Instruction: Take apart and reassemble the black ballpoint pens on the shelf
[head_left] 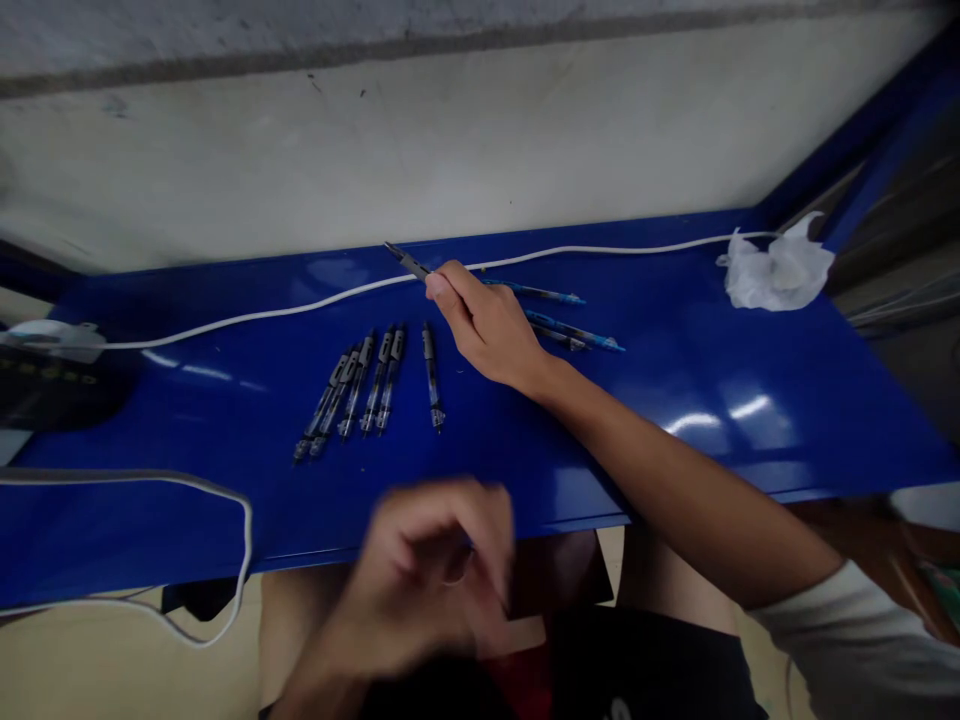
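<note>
My right hand (484, 320) is closed around a dark pen (406, 262), whose tip sticks out to the upper left over the white cable. Blurred by motion, my left hand (442, 560) is at the table's front edge with its fingers curled; whether anything is in them cannot be made out. Several black and clear pens (351, 390) lie side by side left of centre on the blue table (525, 450). One more black pen (433, 375) lies apart, just right of them. Blue pens (574, 330) lie partly hidden behind my right hand and wrist.
A white cable (600, 250) runs along the table's back edge, and another (246, 540) loops over the front left edge. Crumpled white plastic (776, 265) sits at the back right. A dark object (60, 385) stands at the left end. A pale wall rises behind.
</note>
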